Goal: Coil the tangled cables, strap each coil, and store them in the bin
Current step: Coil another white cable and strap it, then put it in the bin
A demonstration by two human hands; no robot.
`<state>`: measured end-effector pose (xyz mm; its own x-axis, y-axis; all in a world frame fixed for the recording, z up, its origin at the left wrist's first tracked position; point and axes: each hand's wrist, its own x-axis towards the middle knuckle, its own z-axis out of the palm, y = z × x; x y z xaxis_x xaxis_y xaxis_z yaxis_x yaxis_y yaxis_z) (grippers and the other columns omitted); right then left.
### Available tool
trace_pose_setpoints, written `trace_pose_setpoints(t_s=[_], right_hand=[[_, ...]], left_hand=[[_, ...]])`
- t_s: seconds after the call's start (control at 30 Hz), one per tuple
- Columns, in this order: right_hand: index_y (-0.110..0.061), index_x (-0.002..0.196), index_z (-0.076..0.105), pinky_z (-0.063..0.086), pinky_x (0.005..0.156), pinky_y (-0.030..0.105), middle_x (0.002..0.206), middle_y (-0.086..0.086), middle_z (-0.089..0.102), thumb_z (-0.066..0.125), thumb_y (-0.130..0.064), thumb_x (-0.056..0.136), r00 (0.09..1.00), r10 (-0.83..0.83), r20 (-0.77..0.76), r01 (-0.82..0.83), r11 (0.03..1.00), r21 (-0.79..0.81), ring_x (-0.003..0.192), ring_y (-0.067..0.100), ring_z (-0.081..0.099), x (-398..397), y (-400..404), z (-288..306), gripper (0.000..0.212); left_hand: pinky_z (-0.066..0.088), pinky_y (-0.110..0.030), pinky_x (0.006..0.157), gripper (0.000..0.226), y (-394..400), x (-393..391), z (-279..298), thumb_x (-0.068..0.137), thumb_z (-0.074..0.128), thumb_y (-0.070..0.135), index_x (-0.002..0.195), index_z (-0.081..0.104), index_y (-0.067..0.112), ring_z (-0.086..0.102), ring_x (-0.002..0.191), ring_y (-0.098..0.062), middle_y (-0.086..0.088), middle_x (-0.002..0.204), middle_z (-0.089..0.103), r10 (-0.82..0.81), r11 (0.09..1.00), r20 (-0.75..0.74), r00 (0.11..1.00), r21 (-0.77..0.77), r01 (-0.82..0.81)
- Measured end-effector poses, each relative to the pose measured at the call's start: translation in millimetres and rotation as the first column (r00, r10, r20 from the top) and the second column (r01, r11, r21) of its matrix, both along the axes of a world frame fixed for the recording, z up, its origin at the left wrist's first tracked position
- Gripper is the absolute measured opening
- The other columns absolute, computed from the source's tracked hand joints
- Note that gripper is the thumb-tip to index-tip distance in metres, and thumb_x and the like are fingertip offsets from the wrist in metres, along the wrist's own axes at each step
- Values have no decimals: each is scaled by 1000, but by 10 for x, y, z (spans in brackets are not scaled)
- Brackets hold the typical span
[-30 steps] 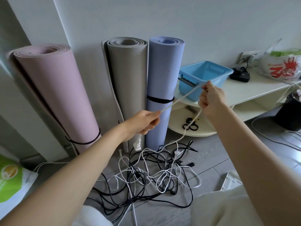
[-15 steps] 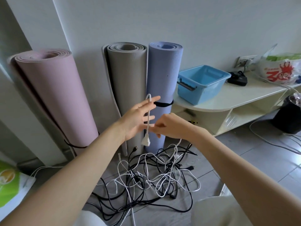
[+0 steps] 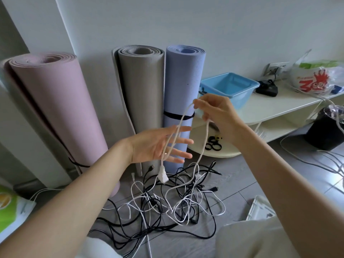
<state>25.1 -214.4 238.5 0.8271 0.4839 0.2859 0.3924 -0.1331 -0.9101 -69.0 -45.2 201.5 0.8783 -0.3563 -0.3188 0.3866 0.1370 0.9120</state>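
A tangle of black and white cables (image 3: 167,200) lies on the grey floor in front of me. My right hand (image 3: 216,114) pinches a loop of white braided cable (image 3: 203,144) and holds it up. One strand runs down across my left hand (image 3: 158,146), which is spread flat with straight fingers. The cable's white plug (image 3: 162,175) dangles just below that palm. The other strand drops into the tangle. A light blue bin (image 3: 240,98) stands on the white shelf unit behind my right hand. Several black strap rings (image 3: 214,145) lie on the shelf's lower rounded tier.
Pink (image 3: 54,112), grey (image 3: 145,101) and blue (image 3: 183,86) rolled mats lean against the wall. The white shelf top (image 3: 275,107) holds a black charger (image 3: 267,88) and a plastic bag (image 3: 316,79). A black bucket (image 3: 327,129) stands at right, a white crate (image 3: 258,209) by my knee.
My right hand has risen from beside my left hand, lifting a loop of the white cable. My left hand has opened flat, and the plug now hangs lower.
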Motion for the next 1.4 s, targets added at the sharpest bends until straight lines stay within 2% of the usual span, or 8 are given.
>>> trace_pose_setpoints(t_s=[0.27,0.4,0.57,0.7,0.8,0.9,1.1,1.4], right_hand=[[-16,61,58,31,43,14,47,-3,47,57,-10,90,990,-107,-95,87,978,-189,40,4,40,39,42,-276,30],[-9,63,62,27,36,15,47,-6,45,47,-26,96,982,77,-171,-152,863,-483,38,7,33,-118,186,-531,39],[-5,60,59,33,46,5,46,-5,47,37,-37,99,984,180,7,-121,692,-711,45,7,38,-284,213,-532,55],[-2,54,46,38,57,30,55,17,48,55,-34,91,946,271,175,-98,757,-646,51,11,33,-267,224,-411,49],[-16,46,26,17,42,19,41,-5,23,65,-25,85,938,255,237,-108,860,-499,44,11,21,-254,204,-216,56],[-20,47,22,15,43,17,41,-8,18,71,-23,81,959,126,255,-41,948,-314,43,9,18,-144,130,-66,59],[-3,52,37,15,46,18,49,-4,20,73,-22,78,939,-188,289,231,965,-124,45,8,17,130,-38,-87,48],[-6,56,53,36,55,24,52,3,48,57,-21,89,996,-57,65,83,839,-537,47,11,39,175,-91,-524,37]], left_hand=[[54,-16,50,43,-197,-48,250,93,31,38,129,51,25,70,92,-28,5,129,59,-81,962,90,993,-255,102],[59,-24,67,43,-61,56,214,95,32,40,132,48,28,66,101,-34,5,145,42,129,919,79,988,-384,-89],[48,-48,87,46,201,208,96,100,18,44,144,27,37,35,131,-45,12,157,11,517,850,140,844,-196,-488],[41,-39,91,44,343,217,-40,99,22,49,142,30,42,37,128,-35,11,157,8,693,706,198,694,14,-708],[43,-28,79,44,413,190,-153,98,31,49,140,36,37,52,99,-21,13,141,32,732,617,256,631,143,-774],[37,-26,64,38,434,120,-285,96,36,49,131,43,37,46,71,-18,9,107,44,618,719,203,759,243,-651],[39,-15,58,49,11,1,-275,97,22,53,144,21,41,70,93,-24,7,150,34,-47,890,19,999,455,33],[51,-14,44,46,-231,-106,246,94,22,46,135,40,40,72,78,-25,5,132,57,-72,981,93,993,-173,87]])
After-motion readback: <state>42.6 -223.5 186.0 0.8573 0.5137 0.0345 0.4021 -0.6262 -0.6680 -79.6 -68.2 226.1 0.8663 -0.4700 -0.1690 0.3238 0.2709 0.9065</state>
